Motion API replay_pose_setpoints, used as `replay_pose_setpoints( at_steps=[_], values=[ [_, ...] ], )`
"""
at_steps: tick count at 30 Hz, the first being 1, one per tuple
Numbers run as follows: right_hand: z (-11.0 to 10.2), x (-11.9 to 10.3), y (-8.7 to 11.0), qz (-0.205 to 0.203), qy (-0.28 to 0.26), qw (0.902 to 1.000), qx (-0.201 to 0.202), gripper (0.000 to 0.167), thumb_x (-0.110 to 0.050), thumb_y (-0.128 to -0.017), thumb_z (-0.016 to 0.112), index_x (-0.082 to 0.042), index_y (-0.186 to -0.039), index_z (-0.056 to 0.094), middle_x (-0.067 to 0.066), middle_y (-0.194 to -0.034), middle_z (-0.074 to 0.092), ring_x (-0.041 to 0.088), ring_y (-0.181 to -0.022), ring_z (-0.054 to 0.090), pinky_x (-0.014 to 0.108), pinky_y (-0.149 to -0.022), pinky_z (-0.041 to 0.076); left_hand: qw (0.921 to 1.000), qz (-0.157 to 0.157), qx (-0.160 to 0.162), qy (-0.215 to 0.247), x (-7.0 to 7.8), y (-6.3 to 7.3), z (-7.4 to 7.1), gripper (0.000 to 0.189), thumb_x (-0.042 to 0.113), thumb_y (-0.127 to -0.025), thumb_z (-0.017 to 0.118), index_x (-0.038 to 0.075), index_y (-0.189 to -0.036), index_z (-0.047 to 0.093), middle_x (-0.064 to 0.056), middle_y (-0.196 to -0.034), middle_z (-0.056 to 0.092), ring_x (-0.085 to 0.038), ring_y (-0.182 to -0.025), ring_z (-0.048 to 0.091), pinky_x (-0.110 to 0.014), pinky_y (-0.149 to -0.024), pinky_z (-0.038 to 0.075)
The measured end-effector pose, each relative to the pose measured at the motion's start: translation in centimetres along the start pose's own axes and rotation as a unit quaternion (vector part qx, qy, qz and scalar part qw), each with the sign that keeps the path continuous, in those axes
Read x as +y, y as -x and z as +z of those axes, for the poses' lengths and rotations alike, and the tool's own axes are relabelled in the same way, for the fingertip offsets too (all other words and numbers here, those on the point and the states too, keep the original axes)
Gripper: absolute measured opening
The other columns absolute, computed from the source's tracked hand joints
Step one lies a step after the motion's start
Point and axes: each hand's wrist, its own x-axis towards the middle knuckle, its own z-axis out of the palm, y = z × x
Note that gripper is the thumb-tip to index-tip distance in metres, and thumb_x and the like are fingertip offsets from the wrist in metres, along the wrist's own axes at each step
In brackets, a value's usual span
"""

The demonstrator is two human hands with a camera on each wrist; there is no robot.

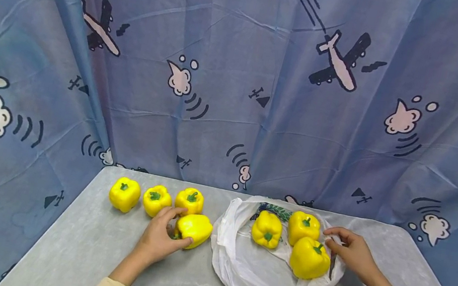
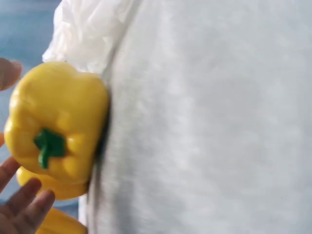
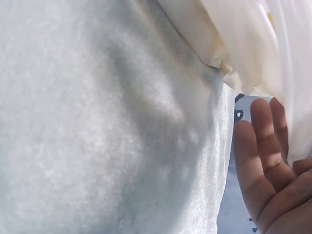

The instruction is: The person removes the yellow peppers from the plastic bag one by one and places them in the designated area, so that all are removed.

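Observation:
My left hand (image 1: 160,237) spreads over a yellow bell pepper (image 1: 197,229) lying on its side beside the white plastic bag (image 1: 229,271). Its thumb overlaps the pepper in the head view. A gap shows between a fingertip (image 2: 10,73) and that pepper (image 2: 63,112) in the left wrist view; its green stem faces the camera. My right hand (image 1: 352,251) holds the bag's right rim between thumb and fingers. In the right wrist view, fingers (image 3: 246,151) stretch along the outside of the bag (image 3: 253,44). Inside the bag lie three yellow peppers (image 1: 310,259).
Three more yellow peppers stand at the back left: one at the far left (image 1: 125,194), one in the middle (image 1: 156,200) and one behind my left hand (image 1: 190,200). Under everything is a grey-white tabletop (image 1: 90,251). A blue patterned curtain (image 1: 232,72) hangs behind.

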Motion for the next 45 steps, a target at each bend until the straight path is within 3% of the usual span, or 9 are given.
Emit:
replay_pose_setpoints(
  at_steps=[4, 9, 13, 18, 27, 33, 35, 39, 45],
  values=[
    [0.0, 0.0, 0.0, 0.002, 0.000, 1.0000, -0.001, 0.033, -0.026, -0.095, 0.060, -0.004, -0.120, 0.062, 0.008, -0.077, 0.064, 0.012, -0.071, 0.052, 0.033, -0.075, 0.044, 0.9997, 0.001, 0.025, 0.000, 1.1, -0.3, -0.4, 0.064, 0.022, -0.065, 0.087, 0.013, -0.123, 0.062, -0.008, -0.117, 0.061, -0.027, -0.105, 0.058, -0.044, -0.084, 0.054],
    [0.0, 0.0, 0.0, 0.004, 0.003, 1.0000, -0.002, 0.034, -0.027, -0.095, 0.060, -0.004, -0.120, 0.062, 0.008, -0.075, 0.064, 0.012, -0.078, 0.052, 0.045, -0.086, 0.046, 0.9976, 0.050, 0.045, 0.013, 3.1, -1.0, -0.6, 0.062, 0.018, -0.064, 0.087, 0.011, -0.121, 0.064, -0.009, -0.117, 0.062, -0.029, -0.104, 0.058, -0.042, -0.082, 0.055],
    [-0.1, -0.1, -0.1, 0.005, 0.000, 1.0000, -0.003, 0.033, -0.027, -0.095, 0.061, -0.004, -0.120, 0.062, 0.008, -0.076, 0.065, 0.013, -0.076, 0.053, 0.040, -0.083, 0.046, 0.9950, 0.088, 0.036, 0.029, 4.7, -1.6, -0.1, 0.062, 0.018, -0.063, 0.086, 0.013, -0.121, 0.064, -0.007, -0.118, 0.062, -0.029, -0.106, 0.059, -0.040, -0.083, 0.056],
    [0.0, 0.0, -0.1, 0.005, -0.003, 1.0000, -0.003, 0.033, -0.026, -0.095, 0.061, -0.004, -0.119, 0.063, 0.009, -0.077, 0.065, 0.012, -0.078, 0.053, 0.048, -0.087, 0.047, 0.9933, 0.107, 0.007, 0.042, 6.2, -2.2, 1.2, 0.062, 0.020, -0.065, 0.085, 0.017, -0.123, 0.062, -0.003, -0.117, 0.061, -0.021, -0.105, 0.058, -0.041, -0.084, 0.057],
    [0.3, 0.0, -0.2, 0.011, -0.006, 0.9999, -0.005, 0.035, -0.027, -0.095, 0.061, -0.004, -0.120, 0.062, 0.006, -0.077, 0.065, 0.022, -0.093, 0.053, 0.064, -0.094, 0.042, 0.9919, 0.091, -0.066, 0.059, 7.4, -2.8, 3.9, 0.062, 0.026, -0.071, 0.082, 0.022, -0.128, 0.059, 0.000, -0.126, 0.058, -0.019, -0.113, 0.055, -0.037, -0.088, 0.056],
    [0.3, -0.4, -0.1, 0.007, -0.006, 1.0000, -0.003, 0.034, -0.027, -0.095, 0.061, -0.003, -0.119, 0.063, 0.018, -0.106, 0.067, 0.036, -0.109, 0.052, 0.066, -0.096, 0.040, 0.9887, 0.087, -0.107, 0.058, 8.0, -3.3, 5.8, 0.062, 0.027, -0.073, 0.080, 0.020, -0.130, 0.057, -0.002, -0.132, 0.054, -0.025, -0.120, 0.055, -0.034, -0.088, 0.056],
    [0.3, -0.6, -0.2, 0.004, -0.002, 1.0000, -0.002, 0.034, -0.027, -0.095, 0.060, -0.003, -0.119, 0.063, 0.018, -0.107, 0.067, 0.034, -0.105, 0.054, 0.066, -0.095, 0.041, 0.9873, 0.089, -0.119, 0.056, 8.1, -3.5, 6.4, 0.062, 0.026, -0.074, 0.080, 0.020, -0.131, 0.056, -0.003, -0.133, 0.054, -0.026, -0.120, 0.056, -0.031, -0.088, 0.056],
    [0.1, -0.7, -0.3, 0.002, 0.007, 1.0000, -0.002, 0.033, -0.026, -0.095, 0.060, -0.004, -0.119, 0.063, 0.010, -0.088, 0.068, 0.023, -0.089, 0.054, 0.064, -0.094, 0.042, 0.9838, 0.091, -0.146, 0.050, 8.4, -4.1, 7.4, 0.061, 0.027, -0.075, 0.079, 0.023, -0.132, 0.056, -0.001, -0.131, 0.055, -0.024, -0.118, 0.057, -0.027, -0.089, 0.054],
    [-0.1, -0.6, -0.4, -0.003, 0.008, 1.0000, 0.001, 0.033, -0.027, -0.095, 0.060, -0.004, -0.118, 0.063, 0.012, -0.098, 0.069, 0.017, -0.082, 0.056, 0.064, -0.093, 0.043, 0.9787, 0.095, -0.177, 0.041, 8.7, -5.0, 9.0, 0.060, 0.028, -0.077, 0.079, 0.019, -0.133, 0.056, 0.001, -0.131, 0.056, -0.016, -0.117, 0.055, -0.026, -0.091, 0.053]
  ],
)
